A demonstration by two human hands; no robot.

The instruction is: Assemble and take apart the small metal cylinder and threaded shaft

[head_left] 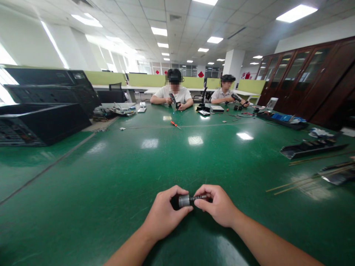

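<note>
Low in the middle of the head view, a short grey metal cylinder (184, 200) lies on its side, with a thin dark ridged shaft (199, 198) reaching out to its right. My left hand (166, 210) curls round the cylinder, thumb below and fingers above. The thumb and fingers of my right hand (217, 205) pinch the shaft. Part of the shaft is hidden by the right fingers, and I cannot tell exactly what kind of part this is. Both hands are just over the green tabletop (124, 177).
A red screwdriver (174, 125) lies farther up the table. Black computer cases (47, 122) stand on the left. Thin brass-coloured rods (296, 183) and a dark metal tray (310, 147) are at right. Two people (173, 92) sit across, each holding a power drill.
</note>
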